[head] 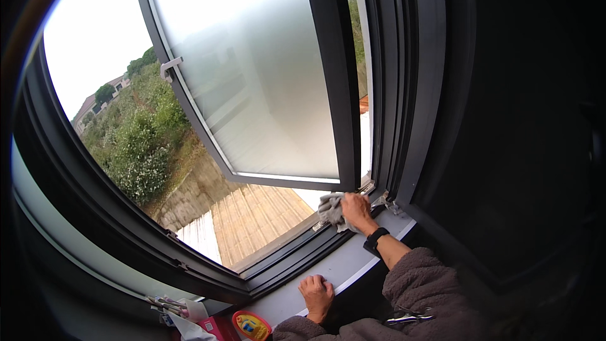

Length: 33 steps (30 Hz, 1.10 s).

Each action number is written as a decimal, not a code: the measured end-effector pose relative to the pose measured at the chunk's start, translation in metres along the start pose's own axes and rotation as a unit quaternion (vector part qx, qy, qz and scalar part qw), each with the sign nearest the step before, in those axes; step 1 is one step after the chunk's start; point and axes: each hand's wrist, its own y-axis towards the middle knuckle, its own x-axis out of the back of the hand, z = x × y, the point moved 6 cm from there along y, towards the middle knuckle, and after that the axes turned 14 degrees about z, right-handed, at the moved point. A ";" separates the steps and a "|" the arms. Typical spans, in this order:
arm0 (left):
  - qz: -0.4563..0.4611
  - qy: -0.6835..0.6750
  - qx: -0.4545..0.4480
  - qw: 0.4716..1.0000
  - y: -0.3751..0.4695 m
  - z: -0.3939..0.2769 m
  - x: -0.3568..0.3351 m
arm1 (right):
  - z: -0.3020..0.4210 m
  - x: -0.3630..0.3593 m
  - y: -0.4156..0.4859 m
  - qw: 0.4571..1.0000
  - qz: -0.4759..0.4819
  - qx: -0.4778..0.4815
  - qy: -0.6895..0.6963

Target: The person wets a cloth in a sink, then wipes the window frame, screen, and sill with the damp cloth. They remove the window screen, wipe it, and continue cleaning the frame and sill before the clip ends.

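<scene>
A crumpled grey cloth is in my right hand, pressed against the bottom track of a dark window frame near its right corner. Just above that hand is the lower corner of an opened window sash with frosted glass and a light handle. My left hand rests on the edge of the pale windowsill with its fingers curled; nothing shows in it. A dark band is around my right wrist.
At the sill's left end stand a red and yellow oval item, a pink box and a pale cup with toothbrush-like sticks. Outside are a corrugated roof, a wall and bushes.
</scene>
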 end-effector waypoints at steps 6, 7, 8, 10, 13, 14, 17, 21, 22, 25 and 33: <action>0.000 -0.010 0.012 1.000 -0.003 0.003 0.000 | 0.027 -0.040 0.007 0.963 -0.002 0.112 -0.244; -0.001 -0.012 0.014 1.000 -0.003 0.003 0.001 | 0.041 -0.061 0.002 0.950 0.055 0.146 -0.271; -0.003 -0.011 0.011 1.000 -0.003 0.002 0.002 | 0.038 -0.064 -0.001 0.961 0.070 0.117 -0.240; -0.005 -0.012 0.006 1.000 -0.002 0.000 0.004 | 0.031 -0.067 -0.004 0.982 0.113 0.075 -0.128; -0.016 -0.022 0.007 1.000 -0.003 -0.002 0.006 | 0.004 -0.060 0.004 0.964 0.238 0.016 0.116; -0.021 -0.021 0.005 1.000 -0.002 -0.003 0.007 | 0.004 -0.056 0.006 0.920 0.239 0.025 0.308; -0.019 -0.007 0.007 1.000 -0.002 -0.003 0.007 | 0.018 -0.051 0.003 0.847 0.172 0.048 0.500; -0.007 -0.001 0.006 1.000 -0.004 0.005 -0.004 | 0.117 -0.110 -0.041 0.969 0.197 0.135 -0.061; -0.010 0.011 0.008 1.000 -0.006 0.007 -0.007 | 0.149 -0.132 -0.061 0.952 0.238 0.185 -0.057; 0.018 -0.169 0.065 0.983 -0.014 0.028 -0.024 | 0.225 -0.185 -0.092 0.873 0.376 0.309 0.023; 0.018 -0.058 0.030 0.998 -0.024 0.025 -0.025 | 0.276 -0.226 -0.079 0.800 0.448 0.397 -0.043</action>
